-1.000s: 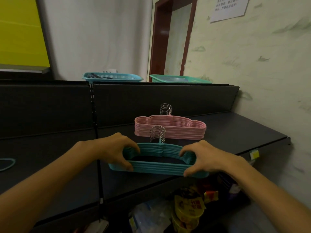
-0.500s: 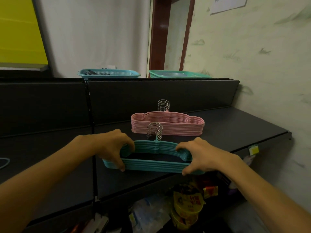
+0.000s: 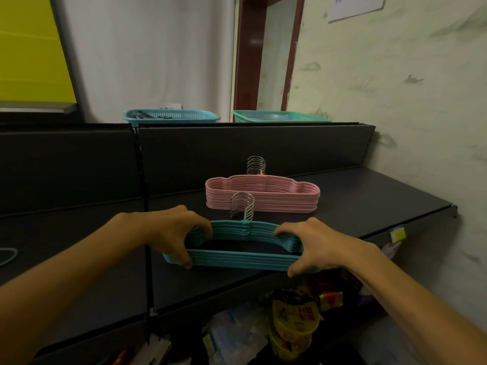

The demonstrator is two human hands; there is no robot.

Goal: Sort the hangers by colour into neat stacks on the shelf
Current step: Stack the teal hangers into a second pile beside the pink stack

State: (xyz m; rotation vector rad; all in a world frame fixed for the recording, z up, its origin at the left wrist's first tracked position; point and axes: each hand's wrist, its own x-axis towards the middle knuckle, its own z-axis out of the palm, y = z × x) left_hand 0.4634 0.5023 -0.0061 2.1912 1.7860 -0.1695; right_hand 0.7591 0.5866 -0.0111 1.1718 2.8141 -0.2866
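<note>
My left hand (image 3: pixel 174 230) and right hand (image 3: pixel 316 246) still curl round the ends of the stack of teal plastic hangers (image 3: pixel 237 248). It has hardly moved, so I think I am only tidying it. It lies near the front of the black metal shelf (image 3: pixel 369 196), long side left to right, hooks up at the far side. The stack of pink plastic hangers (image 3: pixel 263 193) sits just behind.
</note>
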